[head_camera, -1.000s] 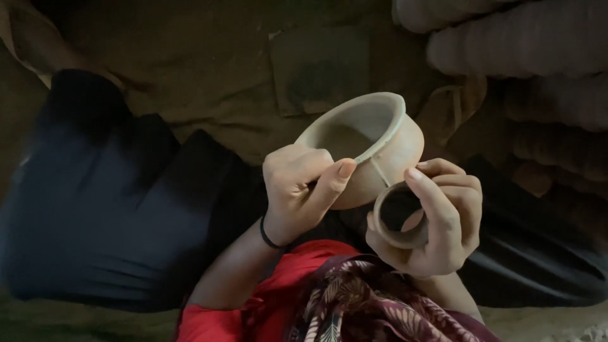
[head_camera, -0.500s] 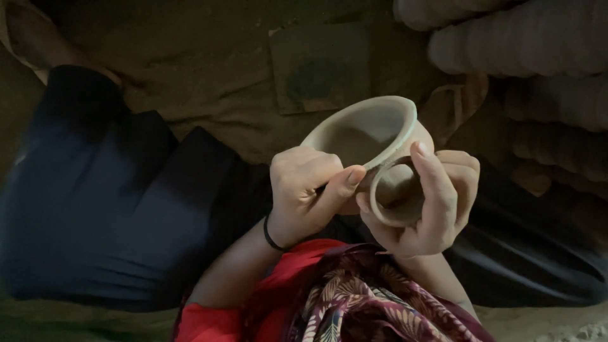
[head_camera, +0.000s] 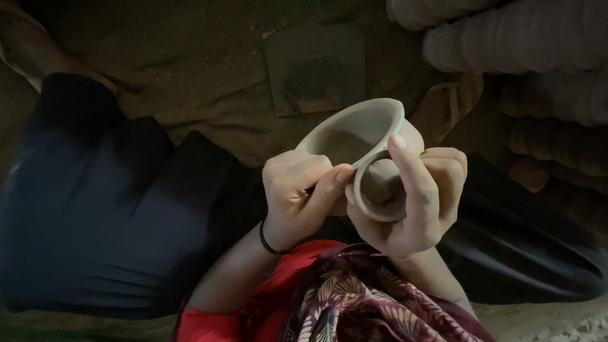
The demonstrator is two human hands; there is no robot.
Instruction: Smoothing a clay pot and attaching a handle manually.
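Nearest the viewer, a patterned red scarf [head_camera: 354, 304] covers the chest. Above it, the right hand [head_camera: 411, 202] curls around the base of an unfired clay vessel [head_camera: 361, 136], cradling it so the mouth tilts up and away. The left hand [head_camera: 297, 196] is closed, its thumb pressed to the ring-shaped foot [head_camera: 380, 190], apparently working that edge. A dark garment [head_camera: 114, 209] spreads across the lap. Farther off, on the earthen floor [head_camera: 209, 76], lies a flat square slab [head_camera: 316, 69]; stacked clay wares [head_camera: 519, 44] line the upper right.
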